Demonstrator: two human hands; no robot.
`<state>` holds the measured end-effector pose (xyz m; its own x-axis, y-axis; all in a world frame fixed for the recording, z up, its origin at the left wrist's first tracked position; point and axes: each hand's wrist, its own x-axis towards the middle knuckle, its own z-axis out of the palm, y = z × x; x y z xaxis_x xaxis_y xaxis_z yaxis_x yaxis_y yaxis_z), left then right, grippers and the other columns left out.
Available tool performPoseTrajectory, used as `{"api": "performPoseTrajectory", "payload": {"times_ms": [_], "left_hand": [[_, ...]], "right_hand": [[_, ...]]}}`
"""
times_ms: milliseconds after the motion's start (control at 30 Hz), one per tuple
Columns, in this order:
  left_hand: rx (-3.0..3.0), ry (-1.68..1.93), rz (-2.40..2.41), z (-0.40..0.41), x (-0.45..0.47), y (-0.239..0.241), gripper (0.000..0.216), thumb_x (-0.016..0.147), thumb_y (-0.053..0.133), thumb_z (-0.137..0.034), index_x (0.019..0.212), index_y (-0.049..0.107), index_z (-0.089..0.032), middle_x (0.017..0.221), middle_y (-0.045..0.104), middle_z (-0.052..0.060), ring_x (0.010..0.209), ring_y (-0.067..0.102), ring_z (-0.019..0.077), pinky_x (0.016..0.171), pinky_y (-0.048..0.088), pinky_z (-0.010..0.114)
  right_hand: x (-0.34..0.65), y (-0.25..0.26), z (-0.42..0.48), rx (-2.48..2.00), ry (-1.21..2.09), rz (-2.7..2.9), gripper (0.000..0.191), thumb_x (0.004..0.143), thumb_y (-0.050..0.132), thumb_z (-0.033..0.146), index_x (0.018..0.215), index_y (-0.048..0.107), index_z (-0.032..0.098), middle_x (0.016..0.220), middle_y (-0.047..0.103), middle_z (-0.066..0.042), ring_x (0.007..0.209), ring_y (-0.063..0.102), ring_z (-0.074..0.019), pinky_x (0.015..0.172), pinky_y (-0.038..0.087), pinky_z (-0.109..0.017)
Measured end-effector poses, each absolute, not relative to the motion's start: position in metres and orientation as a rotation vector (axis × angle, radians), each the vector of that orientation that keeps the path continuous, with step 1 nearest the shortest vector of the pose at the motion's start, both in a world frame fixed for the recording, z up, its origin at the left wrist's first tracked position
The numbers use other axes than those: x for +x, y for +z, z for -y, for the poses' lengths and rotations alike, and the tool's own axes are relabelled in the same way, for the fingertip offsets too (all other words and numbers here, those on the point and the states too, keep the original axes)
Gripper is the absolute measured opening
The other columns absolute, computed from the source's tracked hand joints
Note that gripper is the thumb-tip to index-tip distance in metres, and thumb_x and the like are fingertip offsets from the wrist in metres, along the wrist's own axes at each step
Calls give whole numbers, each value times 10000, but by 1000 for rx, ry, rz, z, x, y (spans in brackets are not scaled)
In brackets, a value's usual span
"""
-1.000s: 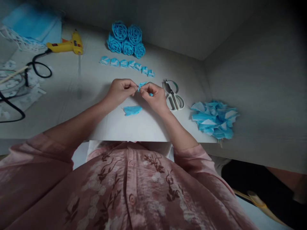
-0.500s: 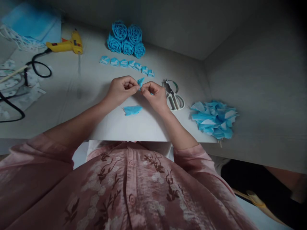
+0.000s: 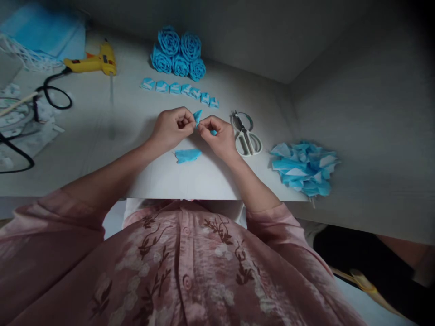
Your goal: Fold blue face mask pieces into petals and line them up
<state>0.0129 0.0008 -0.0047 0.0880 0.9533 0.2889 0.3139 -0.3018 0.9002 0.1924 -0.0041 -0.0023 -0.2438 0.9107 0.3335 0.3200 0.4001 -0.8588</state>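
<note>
Between the fingertips of my two hands is a small blue fabric piece (image 3: 197, 117), its pointed end sticking up. My left hand (image 3: 174, 127) pinches it from the left, fingers curled. My right hand (image 3: 218, 134) pinches it from the right, and a bit of blue shows under its fingers. Much of the piece is hidden by the fingers. Just below the hands a flat blue fabric strip (image 3: 188, 155) lies on the white table (image 3: 183, 183). Beyond them runs a row of several small folded blue pieces (image 3: 175, 88).
Rolled blue fabric roses (image 3: 181, 65) are stacked at the back. Scissors (image 3: 247, 138) lie right of my right hand, near a heap of blue fabric pieces (image 3: 302, 170). To the left are a yellow glue gun (image 3: 91, 64), its black cord, and blue face masks (image 3: 45, 34).
Both hands stay almost in place, still pinching the blue piece. Its upright tip has shifted slightly left and the fingertips have adjusted a little.
</note>
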Motion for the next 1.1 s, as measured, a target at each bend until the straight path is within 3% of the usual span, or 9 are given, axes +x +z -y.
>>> {"api": "performPoseTrajectory", "payload": {"times_ms": [333, 500, 667, 900, 1100], "left_hand": [[1680, 1263, -1295, -6, 9, -6, 83, 803, 673, -131, 756, 658, -197, 661, 624, -31, 627, 544, 105, 599, 411, 231], [1627, 1257, -1259, 0, 11, -1, 83, 862, 702, -203, 783, 726, -208, 698, 697, -7, 674, 619, 135, 643, 457, 255], [1710, 1249, -1321, 4, 11, 2, 66, 819, 748, -204, 810, 800, -243, 755, 756, 0, 756, 659, 175, 691, 471, 287], [1923, 1207, -1352, 5, 8, 6, 125, 827, 727, -233, 747, 808, -286, 724, 737, 7, 764, 637, 203, 769, 488, 336], [2035, 1196, -1375, 3, 7, 2, 148, 843, 680, -250, 758, 800, -259, 702, 710, 6, 719, 599, 187, 770, 464, 334]], "right_hand": [[193, -1, 3, -1033, 887, 1705, 190, 892, 642, 336, 762, 637, 197, 703, 619, 26, 699, 549, -115, 710, 474, -262], [193, -2, 2, -1079, 908, 1668, 215, 920, 686, 349, 767, 643, 205, 718, 626, 24, 721, 549, -122, 740, 482, -268], [192, -3, 1, -1108, 942, 1642, 261, 932, 727, 412, 790, 654, 205, 738, 634, 18, 738, 553, -128, 749, 484, -272], [193, -3, 1, -1049, 932, 1656, 156, 879, 673, 304, 767, 641, 201, 736, 618, 21, 719, 529, -117, 725, 453, -264], [193, 2, 4, -1094, 956, 1679, 169, 861, 640, 337, 758, 619, 206, 706, 587, 33, 684, 500, -113, 710, 440, -266]]}}
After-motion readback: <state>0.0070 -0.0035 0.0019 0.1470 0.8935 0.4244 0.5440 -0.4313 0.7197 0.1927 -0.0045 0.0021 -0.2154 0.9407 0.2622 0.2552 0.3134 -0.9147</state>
